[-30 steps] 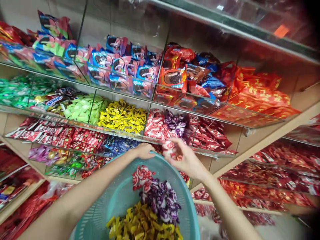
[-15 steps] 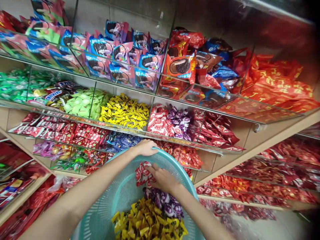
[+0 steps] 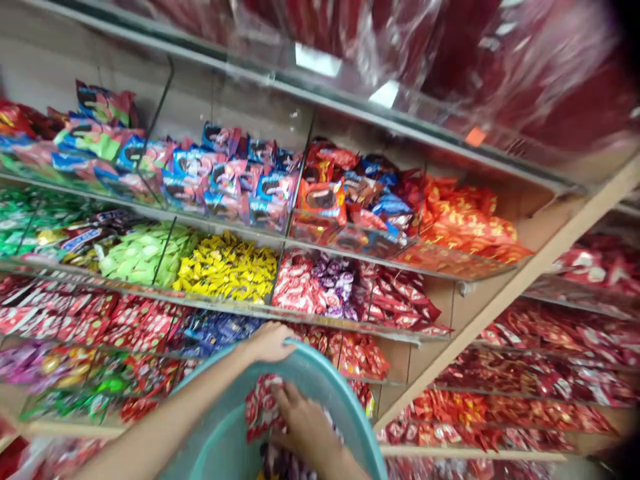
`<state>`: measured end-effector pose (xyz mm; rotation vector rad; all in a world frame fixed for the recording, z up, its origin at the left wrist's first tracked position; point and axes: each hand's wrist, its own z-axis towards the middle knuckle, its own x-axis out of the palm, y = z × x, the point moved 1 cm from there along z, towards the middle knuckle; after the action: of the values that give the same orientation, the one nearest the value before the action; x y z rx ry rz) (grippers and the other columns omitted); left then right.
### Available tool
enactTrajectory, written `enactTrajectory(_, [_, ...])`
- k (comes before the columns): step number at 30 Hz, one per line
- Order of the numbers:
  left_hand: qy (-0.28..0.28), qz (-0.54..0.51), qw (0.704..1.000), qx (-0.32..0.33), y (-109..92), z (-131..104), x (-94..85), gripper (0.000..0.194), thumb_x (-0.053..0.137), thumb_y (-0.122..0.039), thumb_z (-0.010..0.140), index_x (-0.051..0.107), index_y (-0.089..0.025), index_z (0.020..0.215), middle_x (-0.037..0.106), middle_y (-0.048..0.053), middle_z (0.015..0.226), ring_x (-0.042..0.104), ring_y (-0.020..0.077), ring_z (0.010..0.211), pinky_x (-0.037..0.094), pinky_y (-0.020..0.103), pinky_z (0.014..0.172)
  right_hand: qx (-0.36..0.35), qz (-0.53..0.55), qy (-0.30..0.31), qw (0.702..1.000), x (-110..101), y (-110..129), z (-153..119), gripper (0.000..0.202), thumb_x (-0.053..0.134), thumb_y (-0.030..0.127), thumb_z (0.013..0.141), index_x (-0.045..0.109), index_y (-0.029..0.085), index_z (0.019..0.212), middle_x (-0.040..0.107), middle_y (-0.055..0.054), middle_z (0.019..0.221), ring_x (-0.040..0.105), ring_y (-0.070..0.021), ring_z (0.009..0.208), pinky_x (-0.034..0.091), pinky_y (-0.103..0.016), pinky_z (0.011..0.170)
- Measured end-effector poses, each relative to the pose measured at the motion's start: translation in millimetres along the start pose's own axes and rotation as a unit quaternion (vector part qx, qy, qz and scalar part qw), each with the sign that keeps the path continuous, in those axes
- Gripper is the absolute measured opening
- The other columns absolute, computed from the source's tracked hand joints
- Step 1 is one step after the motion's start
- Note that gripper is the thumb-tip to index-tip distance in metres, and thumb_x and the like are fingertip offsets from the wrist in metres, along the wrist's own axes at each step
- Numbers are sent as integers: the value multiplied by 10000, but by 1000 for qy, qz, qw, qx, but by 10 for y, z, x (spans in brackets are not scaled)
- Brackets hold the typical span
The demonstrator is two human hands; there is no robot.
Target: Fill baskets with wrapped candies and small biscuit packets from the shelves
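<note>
My left hand (image 3: 271, 342) is closed over the far rim of a teal plastic basket (image 3: 357, 400). Inside the basket, my right hand (image 3: 307, 423) is open, its slightly blurred fingers apart beside red-and-white wrapped candies (image 3: 260, 407) near the far wall. Below that hand lie purple-and-white wrapped candies (image 3: 287, 465), partly covered by it. Only a sliver of yellow wrapped candies shows at the bottom edge of the view.
Tiered shelves with clear fronts stand right behind the basket. They hold yellow candies (image 3: 227, 267), red-and-white candies (image 3: 300, 280), purple candies (image 3: 336, 283) and packaged cookies (image 3: 323, 200). A slanted wooden panel (image 3: 500, 303) divides them from more red packets (image 3: 515, 360) at right.
The view has tilted up, so the basket sits lower and an upper shelf shows. My right hand's fingers have moved off the red-and-white candies' top slightly; my left hand keeps its hold on the rim.
</note>
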<state>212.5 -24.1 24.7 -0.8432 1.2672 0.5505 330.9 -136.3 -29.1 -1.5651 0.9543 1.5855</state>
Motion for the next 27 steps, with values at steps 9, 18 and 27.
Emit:
enactTrajectory(9, [-19,9,1000,-11,11,32,26,325,378,-425,799,649,-258,860,673,51,866,601,246,866,426,315,725,-15,121,-185,975,-1022,-390,-133,358,482,359,837,439,241,1172,617,-48,948,609,-177,809,465,-251,656])
enactTrajectory(18, [-15,3,1000,-16,46,26,49,335,362,-447,802,645,-271,840,671,42,839,602,245,846,421,321,721,117,5,-131,984,-1884,-1067,644,221,548,255,783,546,172,987,598,-87,980,554,-196,928,403,-276,760])
enactTrajectory(27, [-19,5,999,-41,34,1,72,342,371,-465,794,645,-268,848,669,36,855,601,229,860,422,302,735,201,-37,-47,978,-1768,-959,847,350,535,418,787,580,167,1026,518,-145,1129,501,-266,1055,422,-345,793])
